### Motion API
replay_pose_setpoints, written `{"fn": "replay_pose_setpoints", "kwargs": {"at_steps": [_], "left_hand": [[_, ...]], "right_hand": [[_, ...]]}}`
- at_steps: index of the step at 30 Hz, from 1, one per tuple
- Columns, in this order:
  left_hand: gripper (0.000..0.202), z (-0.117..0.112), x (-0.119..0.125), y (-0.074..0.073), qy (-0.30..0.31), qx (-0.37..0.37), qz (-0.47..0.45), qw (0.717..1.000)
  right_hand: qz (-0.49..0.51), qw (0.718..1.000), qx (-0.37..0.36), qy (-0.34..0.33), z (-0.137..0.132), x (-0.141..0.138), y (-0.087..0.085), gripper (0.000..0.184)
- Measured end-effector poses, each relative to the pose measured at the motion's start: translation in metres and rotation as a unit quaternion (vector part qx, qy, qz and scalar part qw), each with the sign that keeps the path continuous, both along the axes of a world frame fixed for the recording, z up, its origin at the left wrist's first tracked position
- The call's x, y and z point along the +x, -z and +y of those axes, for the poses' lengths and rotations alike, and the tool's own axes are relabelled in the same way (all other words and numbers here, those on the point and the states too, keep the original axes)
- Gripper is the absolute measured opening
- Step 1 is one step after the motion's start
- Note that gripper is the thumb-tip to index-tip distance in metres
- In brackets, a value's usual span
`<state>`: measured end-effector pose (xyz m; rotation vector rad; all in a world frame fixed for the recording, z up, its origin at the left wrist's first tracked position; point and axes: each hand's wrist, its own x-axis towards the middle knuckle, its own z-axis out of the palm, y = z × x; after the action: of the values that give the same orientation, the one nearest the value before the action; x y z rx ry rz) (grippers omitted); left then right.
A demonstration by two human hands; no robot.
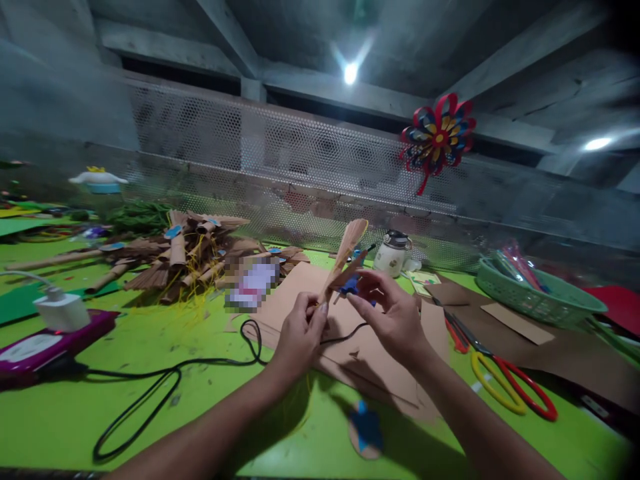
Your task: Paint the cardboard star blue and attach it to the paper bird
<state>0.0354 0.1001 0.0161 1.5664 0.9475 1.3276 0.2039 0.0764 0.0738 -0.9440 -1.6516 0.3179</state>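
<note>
My left hand (301,333) is closed around the lower end of a tan, fan-shaped paper piece (345,257) that stands up and tilts to the right. My right hand (393,312) is just to its right, fingers pinched on a small blue piece (353,285) held against the fan. A thin dark stick pokes out above my right fingers. Both hands hover over a brown cardboard sheet (300,293) on the green table (150,347).
A pile of brown rolled paper crafts (185,257) lies at the back left. A black cable (165,380) runs to a purple device (45,347). Red and yellow scissors (505,377), a green basket (535,293), a white pot (394,253) and a hanging paper flower (439,139) are on the right.
</note>
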Motion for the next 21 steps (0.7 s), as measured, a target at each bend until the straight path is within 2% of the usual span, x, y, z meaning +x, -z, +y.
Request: {"fn": "replay_pose_setpoints", "kwargs": {"at_steps": [3,6,9,11,15,21], "left_hand": [[0.020,-0.004,0.000,0.000,-0.012,0.029,0.038,0.999],[0.021,-0.005,0.002,0.001,-0.016,0.043,0.065,0.997],[0.021,-0.005,0.002,0.001,-0.016,0.042,0.081,0.996],[0.021,-0.005,0.002,0.002,-0.017,0.038,0.087,0.995],[0.020,-0.006,0.002,0.001,-0.015,0.031,0.087,0.996],[0.014,-0.005,0.003,-0.001,-0.017,0.023,0.080,0.996]], "right_hand": [[0.046,0.998,-0.037,-0.030,0.001,-0.008,0.004,0.042],[0.064,0.996,-0.033,-0.055,0.006,-0.008,0.012,0.032],[0.040,0.997,0.027,-0.061,0.008,-0.006,0.019,0.021],[-0.002,0.995,0.088,-0.046,0.008,-0.005,0.022,0.020],[-0.091,0.977,0.195,-0.007,0.006,-0.004,0.028,0.033],[-0.158,0.957,0.243,-0.001,0.006,-0.009,0.043,0.045]]}}
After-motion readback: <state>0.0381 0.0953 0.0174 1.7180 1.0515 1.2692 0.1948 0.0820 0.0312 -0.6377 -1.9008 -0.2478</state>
